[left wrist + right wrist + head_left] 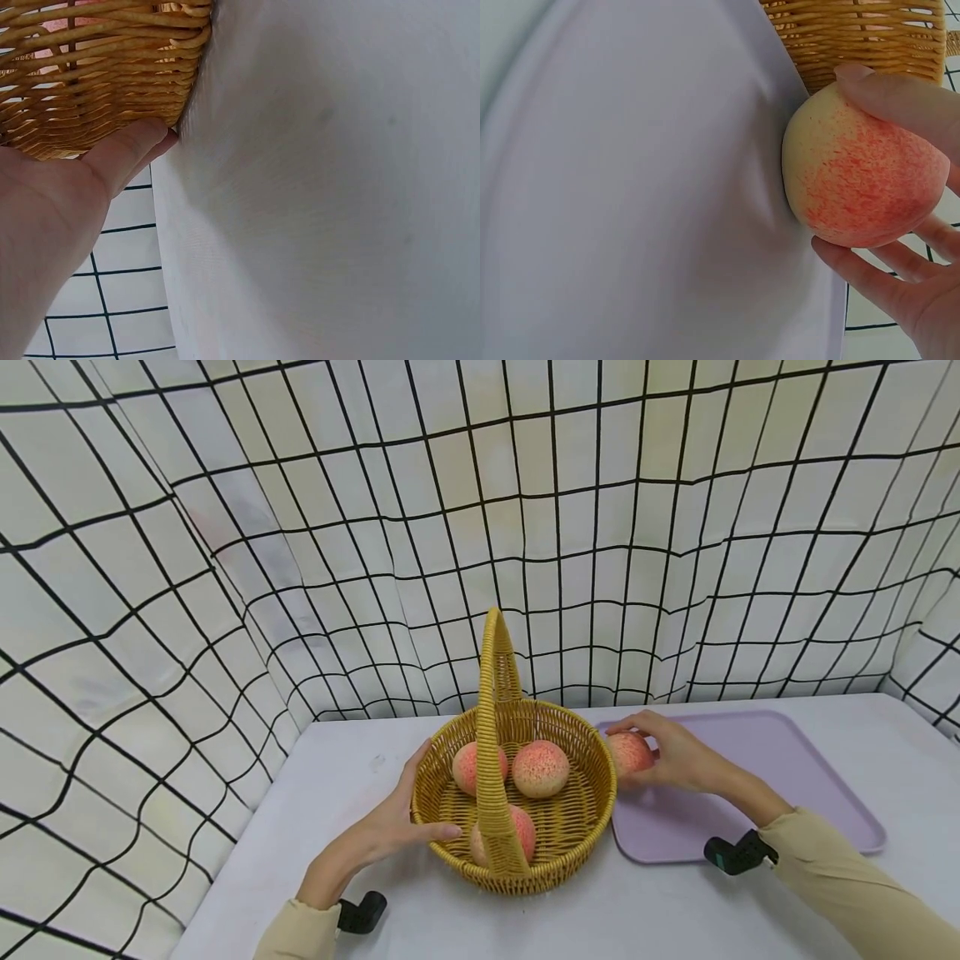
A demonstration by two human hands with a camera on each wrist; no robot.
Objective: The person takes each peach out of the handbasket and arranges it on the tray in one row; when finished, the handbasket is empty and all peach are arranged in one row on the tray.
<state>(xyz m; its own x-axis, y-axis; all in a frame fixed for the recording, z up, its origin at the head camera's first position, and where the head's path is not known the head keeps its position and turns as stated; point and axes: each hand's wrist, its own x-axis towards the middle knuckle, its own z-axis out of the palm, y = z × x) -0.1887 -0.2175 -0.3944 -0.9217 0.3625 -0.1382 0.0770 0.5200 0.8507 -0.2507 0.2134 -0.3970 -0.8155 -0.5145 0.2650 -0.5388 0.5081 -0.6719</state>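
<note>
A yellow-brown wicker basket point(582, 852) with a tall arched handle stands on the table with three pink, speckled peaches inside, one a whole peach in plain sight point(541, 769) and two partly behind the handle. Against the basket's left side rests my left hand point(390, 818), fingers straight along the outer wall and thumb at the rim. My right hand point(678, 755) holds another peach point(866, 169) between thumb and fingers, just outside the basket's right side. That peach is over the left edge of a lilac tray point(750, 760).
The white tabletop point(570, 927) carries both basket and tray. Behind and to the left rises a white wall covered by black netting point(450, 527). The basket's arched handle point(491, 718) stands up across its middle.
</note>
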